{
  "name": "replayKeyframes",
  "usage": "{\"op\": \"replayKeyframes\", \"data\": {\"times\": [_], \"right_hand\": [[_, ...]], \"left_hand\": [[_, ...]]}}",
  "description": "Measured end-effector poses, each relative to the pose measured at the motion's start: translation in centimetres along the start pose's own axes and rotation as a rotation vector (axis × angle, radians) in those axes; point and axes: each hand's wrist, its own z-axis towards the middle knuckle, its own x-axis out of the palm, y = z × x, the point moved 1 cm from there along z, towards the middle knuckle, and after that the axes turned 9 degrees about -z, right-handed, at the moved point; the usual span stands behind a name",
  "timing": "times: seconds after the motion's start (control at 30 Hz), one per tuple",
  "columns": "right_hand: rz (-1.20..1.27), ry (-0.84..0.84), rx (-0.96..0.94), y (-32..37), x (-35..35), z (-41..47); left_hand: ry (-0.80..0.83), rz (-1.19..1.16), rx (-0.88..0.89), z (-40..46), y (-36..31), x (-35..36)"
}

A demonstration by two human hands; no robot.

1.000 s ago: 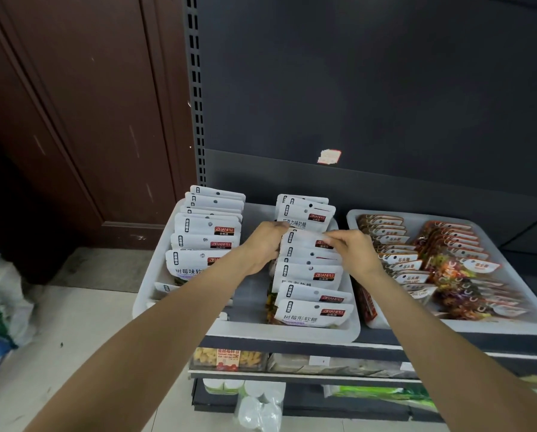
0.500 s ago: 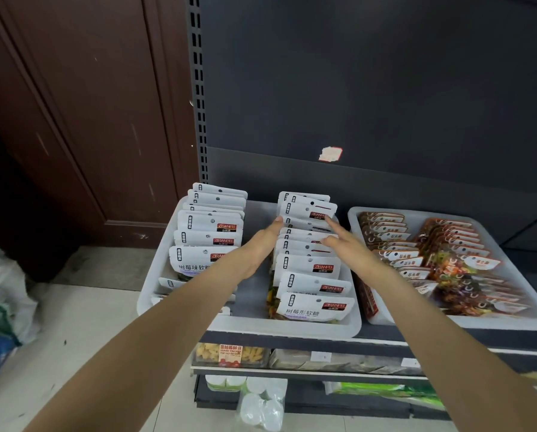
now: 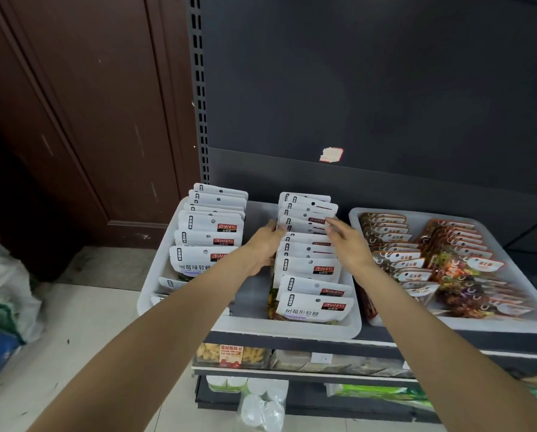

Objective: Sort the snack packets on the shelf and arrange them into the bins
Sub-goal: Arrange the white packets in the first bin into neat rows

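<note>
While both my arms reach over the white plastic bin (image 3: 292, 330) on the dark metal shelf (image 3: 447, 344), my left hand (image 3: 262, 247) lies flat against the left edge of the right-hand row of white stand-up snack packets (image 3: 307, 269), fingers straight and together, tips touching a packet near the back. My right hand (image 3: 348, 244) hovers over the same row's right side, fingers loosely extended and a little spread, holding nothing. The row runs front to back, away from me, each packet's long edge lying across it, so squaring it up means pressing inward from both flanks; the left hand is already in contact. A second white-packet row (image 3: 211, 235) sits left in the same bin; my forearm hides its front packets. My right thumb is out of sight.
</note>
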Motion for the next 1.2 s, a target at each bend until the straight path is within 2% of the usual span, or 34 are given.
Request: {"op": "replayKeyframes", "data": {"times": [0.07, 0.17, 0.3, 0.5, 0.63, 0.73, 0.93, 1.03, 1.1, 1.2], "right_hand": [[-0.049, -0.042, -0.007, 0.1, -0.2, -0.1], [-0.057, 0.004, -0.037, 0.2, -0.8, -0.1], [0.015, 0.041, 0.016, -0.5, -1.2, 0.1], [0.177, 0.052, 0.158, -1.4, -0.8, 2.8], [0.230, 0.118, 0.200, -1.0, -0.1, 5.0], [0.290, 0.103, 0.133, -0.4, 0.4, 5.4], [0.311, -0.089, -0.131, -1.1, 0.2, 2.3], [0.199, -0.054, -0.164, -2.3, 0.4, 1.4], [0.122, 0.007, -0.148, -2.7, 0.4, 1.3], [0.076, 0.041, -0.083, -2.3, 0.1, 1.9]], "left_hand": [[0.003, 0.036, -0.007, 0.3, 0.0, 0.0], [0.041, 0.061, -0.019, 0.0, -0.1, -0.1], [-0.034, 0.098, -0.010, 0.2, -0.1, -0.2], [-0.174, -0.036, 0.009, 2.5, -1.7, 0.4], [-0.129, -0.142, -0.015, 4.1, -2.3, 1.2], [-0.088, -0.157, 0.043, 4.4, -1.9, 1.6], [-0.048, -0.207, 0.295, 1.6, 0.1, 0.8], [-0.010, -0.043, 0.280, 0.6, 1.0, 0.7], [-0.084, 0.097, 0.209, 0.4, 1.1, 0.6], [-0.126, 0.023, 0.113, 1.2, 0.4, 0.5]]}}
